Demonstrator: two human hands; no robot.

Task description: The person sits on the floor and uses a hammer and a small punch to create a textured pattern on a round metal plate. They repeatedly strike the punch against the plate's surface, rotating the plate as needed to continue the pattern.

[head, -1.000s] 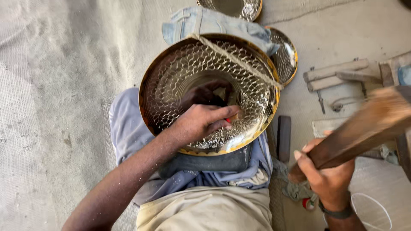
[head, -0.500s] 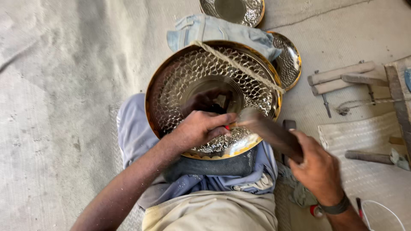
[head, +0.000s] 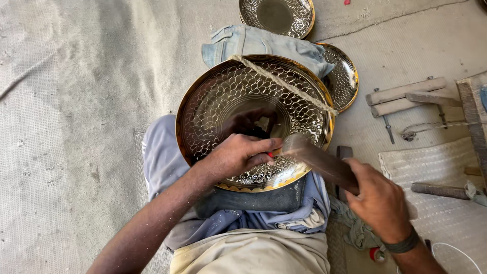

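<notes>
A large round brass tray (head: 223,101), stamped all over with a scale pattern, rests tilted on the person's lap, propped on a dark pad (head: 253,198) and blue cloth (head: 162,157), with a twine cord (head: 284,83) stretched across its upper right part. The left hand (head: 238,155) lies on the tray's lower inner face, fingers clenched around a small tool with a red tip (head: 271,154) pressed to the metal. The right hand (head: 378,200) grips the handle of a wooden mallet (head: 317,157); its fingers are wrapped tight, and the blurred mallet head sits just beside the red tip.

Behind the tray lies folded pale blue cloth (head: 253,43). A second patterned dish (head: 276,15) sits beyond it on the floor, and a third dish (head: 342,78) peeks from behind the tray's right rim. To the right, on the grey floor covering (head: 76,101), lie wooden blocks (head: 406,94), a dark rod (head: 441,190) and a woven mat (head: 436,167).
</notes>
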